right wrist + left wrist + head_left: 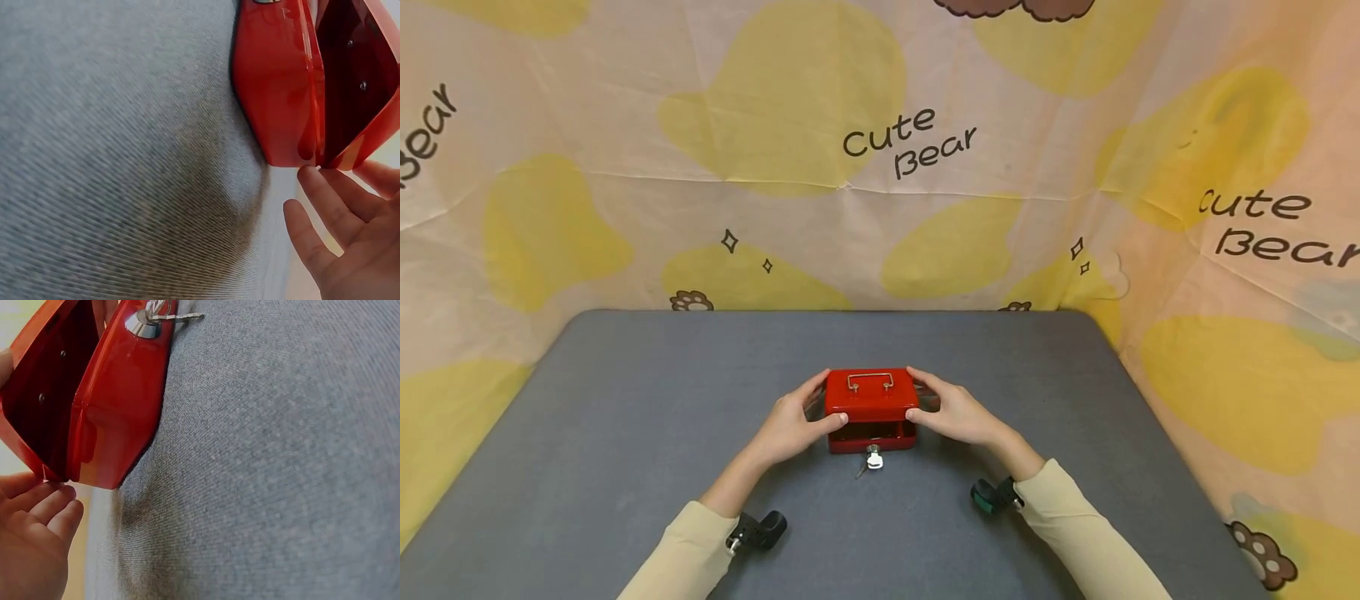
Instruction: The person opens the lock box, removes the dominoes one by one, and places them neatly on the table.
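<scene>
A small red metal cash box (pixel 850 447) stands on the grey table, its lid (pixel 871 403) raised partway at the front, with a dark gap below. My left hand (pixel 788 425) grips the lid's left side, thumb at the front corner and fingers toward the back. On the other side my right hand (pixel 961 412) holds the lid the same way, thumb at its front right corner. A wire handle (pixel 870 377) sits on top of the lid. A key (pixel 874 460) hangs from the front lock (pixel 142 326). Small rivets (pixel 42 398) show inside the lid.
The grey cloth-covered table (pixel 647 392) extends around the box on all sides. Behind and beside it hangs a patterned fabric curtain (pixel 805 92). Both wrists wear black camera mounts (pixel 763 530) close above the tabletop.
</scene>
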`<act>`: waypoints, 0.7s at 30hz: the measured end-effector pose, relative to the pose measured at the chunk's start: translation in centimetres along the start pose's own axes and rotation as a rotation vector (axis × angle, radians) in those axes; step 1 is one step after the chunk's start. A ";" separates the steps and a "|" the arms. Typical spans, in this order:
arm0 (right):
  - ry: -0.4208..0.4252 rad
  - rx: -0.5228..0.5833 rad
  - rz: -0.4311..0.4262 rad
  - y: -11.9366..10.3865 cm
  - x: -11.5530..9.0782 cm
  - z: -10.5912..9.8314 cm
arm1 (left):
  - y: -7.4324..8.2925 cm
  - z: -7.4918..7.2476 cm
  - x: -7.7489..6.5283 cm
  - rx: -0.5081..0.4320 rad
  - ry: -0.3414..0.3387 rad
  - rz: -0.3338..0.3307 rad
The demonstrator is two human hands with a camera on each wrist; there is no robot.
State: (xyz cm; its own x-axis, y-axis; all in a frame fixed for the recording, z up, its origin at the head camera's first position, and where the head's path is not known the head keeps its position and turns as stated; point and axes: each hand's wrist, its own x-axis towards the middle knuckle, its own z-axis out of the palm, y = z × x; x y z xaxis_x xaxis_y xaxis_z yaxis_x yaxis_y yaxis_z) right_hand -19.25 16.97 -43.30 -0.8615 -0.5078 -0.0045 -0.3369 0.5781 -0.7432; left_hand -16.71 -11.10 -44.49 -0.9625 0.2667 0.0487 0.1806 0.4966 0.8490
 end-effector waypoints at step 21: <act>0.018 -0.053 0.099 -0.6 1.0 -1.0 | 0.1 -0.2 0.7 -0.093 0.085 0.155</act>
State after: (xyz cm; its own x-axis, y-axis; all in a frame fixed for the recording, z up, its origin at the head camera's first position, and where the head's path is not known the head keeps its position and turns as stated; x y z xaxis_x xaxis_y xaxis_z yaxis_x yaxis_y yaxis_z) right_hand -20.32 16.71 -42.16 -0.8981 -0.4351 -0.0637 -0.2689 0.6581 -0.7033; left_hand -17.41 -11.02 -44.25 -0.9390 0.2616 0.2233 0.3120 0.3751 0.8729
